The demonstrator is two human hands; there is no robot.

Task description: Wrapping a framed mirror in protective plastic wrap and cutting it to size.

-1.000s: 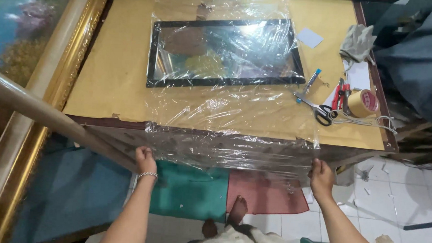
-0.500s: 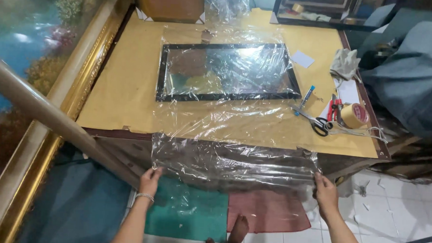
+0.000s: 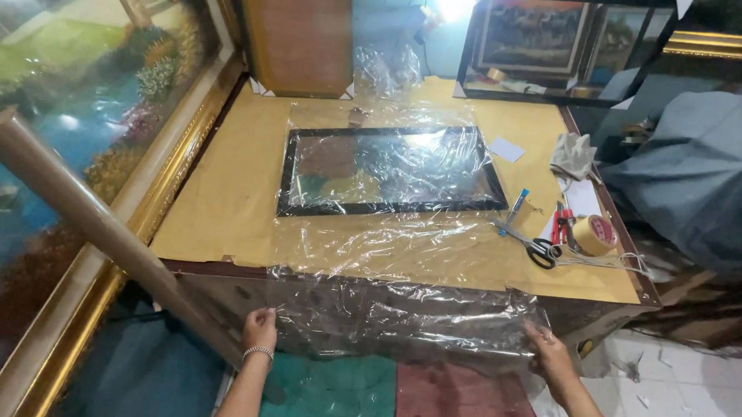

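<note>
**Thin wrap, two pinch points, sharp things close by**

The clear plastic sheet (image 3: 402, 260) lies over the black picture frame (image 3: 389, 169) on the paper-covered table (image 3: 221, 202), and its near edge hangs down the front of the table. The left hand (image 3: 259, 329) pinches the sheet's lower corner at about 7 o'clock from the frame; the right hand (image 3: 548, 354) has its fingers closed on the opposite corner at about 5 o'clock.

The film looks wrinkled and slack. An uneven pull from one corner would likely skew it across the frame or drag the frame toward the edge. A hard tug could tear it at either pinch.

At about 3 o'clock, the scissors (image 3: 536, 247) and tape roll (image 3: 595, 235) sit just beside the sheet's right border; film sliding that way could snag them. The cardboard tube (image 3: 95, 221) leaning at 9 o'clock could be knocked by the left arm.
</note>
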